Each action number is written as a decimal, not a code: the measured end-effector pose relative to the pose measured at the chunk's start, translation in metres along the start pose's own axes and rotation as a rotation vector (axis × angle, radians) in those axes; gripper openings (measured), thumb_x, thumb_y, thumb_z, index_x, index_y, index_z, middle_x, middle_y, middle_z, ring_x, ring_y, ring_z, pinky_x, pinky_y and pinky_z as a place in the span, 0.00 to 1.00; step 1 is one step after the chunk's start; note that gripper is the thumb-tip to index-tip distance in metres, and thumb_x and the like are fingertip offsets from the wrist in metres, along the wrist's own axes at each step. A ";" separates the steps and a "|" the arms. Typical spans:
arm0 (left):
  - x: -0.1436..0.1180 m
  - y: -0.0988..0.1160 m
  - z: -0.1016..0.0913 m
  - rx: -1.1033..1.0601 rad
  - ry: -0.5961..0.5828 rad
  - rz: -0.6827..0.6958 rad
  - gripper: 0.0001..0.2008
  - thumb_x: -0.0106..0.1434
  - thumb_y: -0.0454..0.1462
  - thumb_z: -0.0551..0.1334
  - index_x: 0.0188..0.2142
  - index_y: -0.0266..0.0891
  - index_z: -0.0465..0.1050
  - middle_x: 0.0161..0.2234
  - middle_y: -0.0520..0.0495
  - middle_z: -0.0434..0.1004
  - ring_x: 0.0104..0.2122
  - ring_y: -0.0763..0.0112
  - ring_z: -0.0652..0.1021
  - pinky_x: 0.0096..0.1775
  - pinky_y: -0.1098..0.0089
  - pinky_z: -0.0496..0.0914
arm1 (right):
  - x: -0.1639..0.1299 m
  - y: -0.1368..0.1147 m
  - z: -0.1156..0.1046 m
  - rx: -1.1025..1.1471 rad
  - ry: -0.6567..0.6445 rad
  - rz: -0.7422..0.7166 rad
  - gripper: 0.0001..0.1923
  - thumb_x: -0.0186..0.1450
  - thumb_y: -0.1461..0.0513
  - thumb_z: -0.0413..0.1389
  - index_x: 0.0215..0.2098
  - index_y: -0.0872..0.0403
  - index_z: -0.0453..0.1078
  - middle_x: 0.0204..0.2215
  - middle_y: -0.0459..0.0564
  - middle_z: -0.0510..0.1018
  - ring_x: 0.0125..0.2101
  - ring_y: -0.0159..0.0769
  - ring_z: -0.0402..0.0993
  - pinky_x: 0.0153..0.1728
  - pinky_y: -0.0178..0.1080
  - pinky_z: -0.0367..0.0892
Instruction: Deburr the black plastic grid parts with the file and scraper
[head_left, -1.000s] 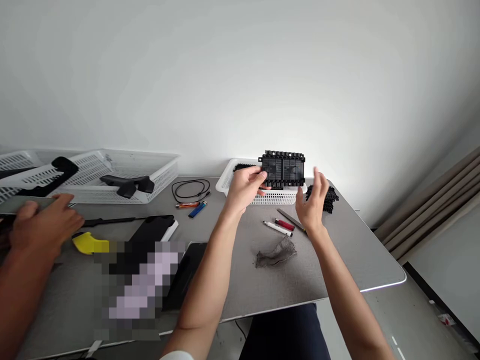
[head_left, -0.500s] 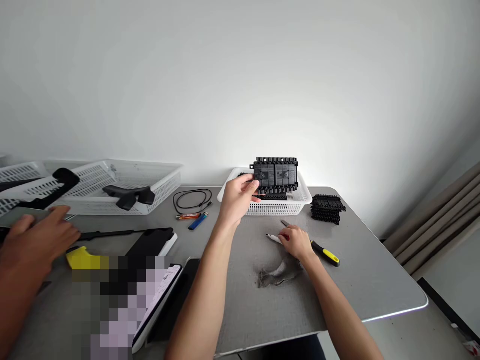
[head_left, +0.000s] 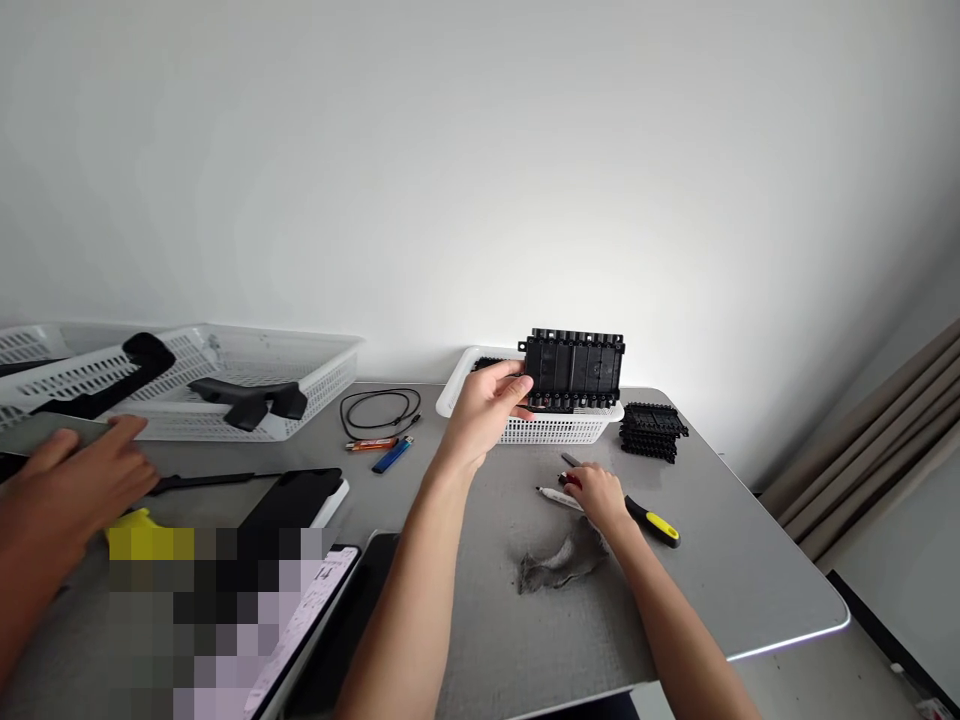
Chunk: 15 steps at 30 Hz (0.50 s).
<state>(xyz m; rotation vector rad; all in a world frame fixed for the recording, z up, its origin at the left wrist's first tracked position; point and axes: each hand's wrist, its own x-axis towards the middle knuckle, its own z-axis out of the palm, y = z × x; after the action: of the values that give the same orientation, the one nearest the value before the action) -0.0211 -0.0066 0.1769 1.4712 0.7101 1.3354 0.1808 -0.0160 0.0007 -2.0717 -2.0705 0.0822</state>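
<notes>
The black ribbed plastic block [head_left: 574,372] is held upright above the small white basket [head_left: 525,425], pinched at its left end by the left hand [head_left: 487,405]. The right hand [head_left: 596,492] rests closed over the white marker [head_left: 553,494] on the grey table [head_left: 735,560] (the screwdriver [head_left: 651,520] lies just beside it). Steadying the block squarely would probably help before any marking.

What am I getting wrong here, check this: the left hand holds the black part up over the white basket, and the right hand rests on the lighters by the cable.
One detail is off. In the head view the right hand rests on the markers beside the grey rag, not on the lighters. The left hand does hold the black part over the white basket.
</notes>
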 end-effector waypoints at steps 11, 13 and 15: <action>0.003 -0.002 -0.003 0.019 0.002 -0.008 0.23 0.53 0.47 0.69 0.44 0.34 0.76 0.35 0.47 0.77 0.28 0.74 0.75 0.28 0.70 0.78 | 0.000 0.000 -0.034 0.260 0.122 0.040 0.09 0.72 0.60 0.45 0.39 0.53 0.65 0.35 0.52 0.78 0.33 0.38 0.74 0.31 0.35 0.60; 0.003 -0.002 -0.006 0.011 0.021 -0.011 0.24 0.53 0.47 0.69 0.44 0.33 0.76 0.36 0.46 0.77 0.28 0.73 0.76 0.28 0.70 0.78 | -0.007 -0.003 -0.068 0.496 0.147 -0.056 0.11 0.73 0.57 0.43 0.37 0.52 0.62 0.26 0.46 0.74 0.27 0.35 0.70 0.30 0.35 0.59; 0.004 -0.003 -0.008 0.010 0.043 -0.010 0.24 0.53 0.47 0.69 0.44 0.32 0.76 0.36 0.45 0.78 0.29 0.73 0.76 0.28 0.71 0.77 | -0.017 -0.009 -0.106 0.684 0.105 -0.210 0.13 0.72 0.54 0.45 0.33 0.51 0.59 0.22 0.42 0.68 0.23 0.32 0.65 0.28 0.34 0.59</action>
<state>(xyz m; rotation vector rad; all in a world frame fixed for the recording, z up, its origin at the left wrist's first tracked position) -0.0273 0.0003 0.1752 1.4490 0.7515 1.3612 0.1920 -0.0442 0.1044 -1.4125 -1.8311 0.5488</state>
